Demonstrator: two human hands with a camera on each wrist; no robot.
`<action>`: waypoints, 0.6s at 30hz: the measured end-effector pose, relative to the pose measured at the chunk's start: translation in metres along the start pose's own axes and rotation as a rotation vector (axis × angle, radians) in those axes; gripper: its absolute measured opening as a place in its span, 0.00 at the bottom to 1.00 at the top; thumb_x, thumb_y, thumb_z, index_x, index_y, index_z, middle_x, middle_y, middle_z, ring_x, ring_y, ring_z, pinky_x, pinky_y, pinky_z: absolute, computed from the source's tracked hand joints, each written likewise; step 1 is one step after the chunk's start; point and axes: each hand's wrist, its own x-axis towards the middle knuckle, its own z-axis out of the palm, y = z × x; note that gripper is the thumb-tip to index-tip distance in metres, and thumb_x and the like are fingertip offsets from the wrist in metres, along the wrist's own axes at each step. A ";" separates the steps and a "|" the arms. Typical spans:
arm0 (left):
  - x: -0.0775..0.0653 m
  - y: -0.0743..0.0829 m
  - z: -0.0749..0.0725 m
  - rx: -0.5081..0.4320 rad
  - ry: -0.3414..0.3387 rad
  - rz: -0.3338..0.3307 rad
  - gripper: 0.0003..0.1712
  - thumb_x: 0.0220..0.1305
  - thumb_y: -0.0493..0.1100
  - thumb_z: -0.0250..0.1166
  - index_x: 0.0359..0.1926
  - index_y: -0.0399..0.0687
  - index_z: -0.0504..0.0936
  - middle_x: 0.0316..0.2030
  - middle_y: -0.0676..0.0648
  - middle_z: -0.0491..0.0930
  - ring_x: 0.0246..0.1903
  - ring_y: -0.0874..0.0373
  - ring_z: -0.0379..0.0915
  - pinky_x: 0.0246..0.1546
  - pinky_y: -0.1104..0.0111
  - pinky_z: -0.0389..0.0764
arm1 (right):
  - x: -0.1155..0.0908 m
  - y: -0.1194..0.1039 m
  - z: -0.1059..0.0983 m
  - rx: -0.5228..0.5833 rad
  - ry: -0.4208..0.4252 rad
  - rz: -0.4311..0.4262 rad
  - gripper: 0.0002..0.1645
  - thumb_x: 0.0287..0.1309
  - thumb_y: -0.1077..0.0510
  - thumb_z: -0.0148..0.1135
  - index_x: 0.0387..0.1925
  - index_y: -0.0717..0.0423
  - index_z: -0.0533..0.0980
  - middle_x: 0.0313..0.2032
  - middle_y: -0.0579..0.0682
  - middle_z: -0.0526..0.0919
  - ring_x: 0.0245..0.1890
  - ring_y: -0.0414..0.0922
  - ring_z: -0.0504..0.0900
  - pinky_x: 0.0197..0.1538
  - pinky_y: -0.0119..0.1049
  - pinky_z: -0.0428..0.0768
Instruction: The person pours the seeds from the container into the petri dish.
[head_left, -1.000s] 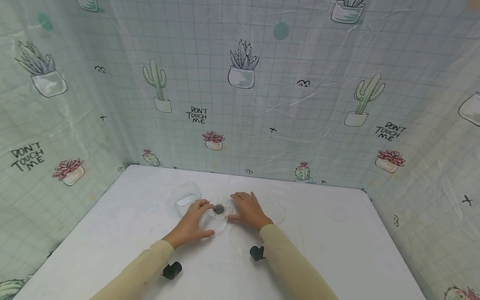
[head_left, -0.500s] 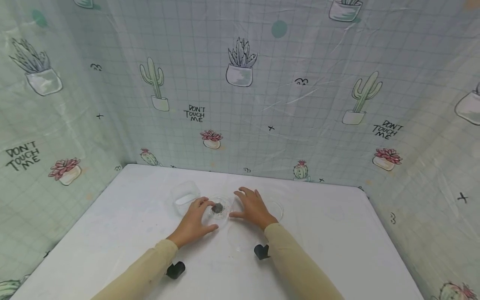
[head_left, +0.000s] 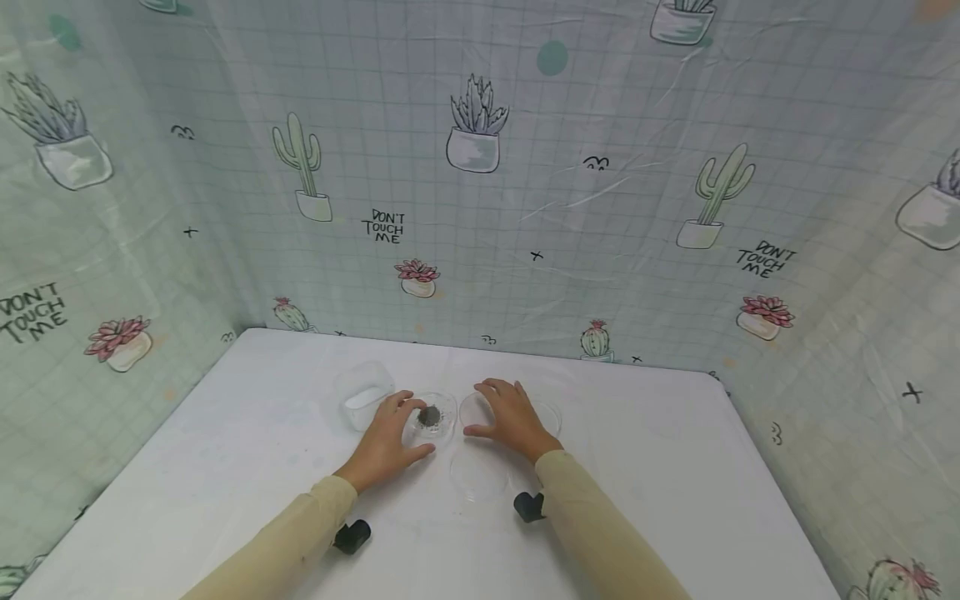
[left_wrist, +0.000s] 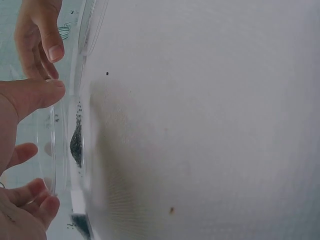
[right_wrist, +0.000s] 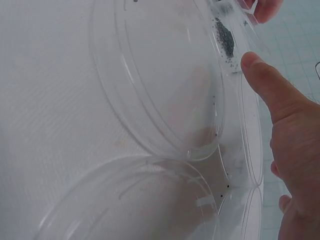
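Note:
Dark granules [head_left: 429, 416] lie in a small mound on the floor of a clear round dish [head_left: 450, 421]. In the left wrist view my left hand [head_left: 386, 437] holds a clear round lid [left_wrist: 53, 145] by its edge, thumb on one side and fingers on the other. The lid is over the mound and tilts little against the table. My right hand [head_left: 510, 417] stands just to the right, its fingers spread and relaxed over another clear dish [head_left: 474, 408]. In the right wrist view its thumb is near that dish's rim, pointing towards the granules.
A clear plastic tub [head_left: 365, 385] stands behind my left hand. More clear round dishes lie nearby: a near dish [head_left: 478, 477] and a right-hand dish [head_left: 551, 417], partly hidden by my right hand. Stray specks dot the white table [head_left: 637, 483]. A patterned curtain [head_left: 360, 150] surrounds it.
My right hand has moved away from the granule dish to the right, over the neighbouring clear dish. My left hand stays at the granule dish. The head view has shifted slightly.

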 end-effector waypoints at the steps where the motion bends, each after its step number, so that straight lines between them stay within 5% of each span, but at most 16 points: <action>1: 0.000 0.000 0.000 0.006 0.004 0.004 0.37 0.42 0.53 0.74 0.54 0.52 0.71 0.62 0.42 0.61 0.63 0.47 0.57 0.59 0.52 0.69 | 0.000 0.000 0.000 -0.003 -0.004 0.005 0.50 0.37 0.29 0.64 0.62 0.45 0.64 0.63 0.48 0.66 0.66 0.47 0.61 0.71 0.52 0.52; 18: 0.004 0.000 0.006 0.002 0.002 0.009 0.35 0.45 0.53 0.72 0.54 0.51 0.70 0.62 0.40 0.61 0.63 0.44 0.56 0.59 0.51 0.69 | -0.006 0.012 -0.005 0.007 -0.022 0.008 0.50 0.36 0.30 0.65 0.61 0.46 0.65 0.61 0.48 0.70 0.65 0.48 0.62 0.70 0.53 0.52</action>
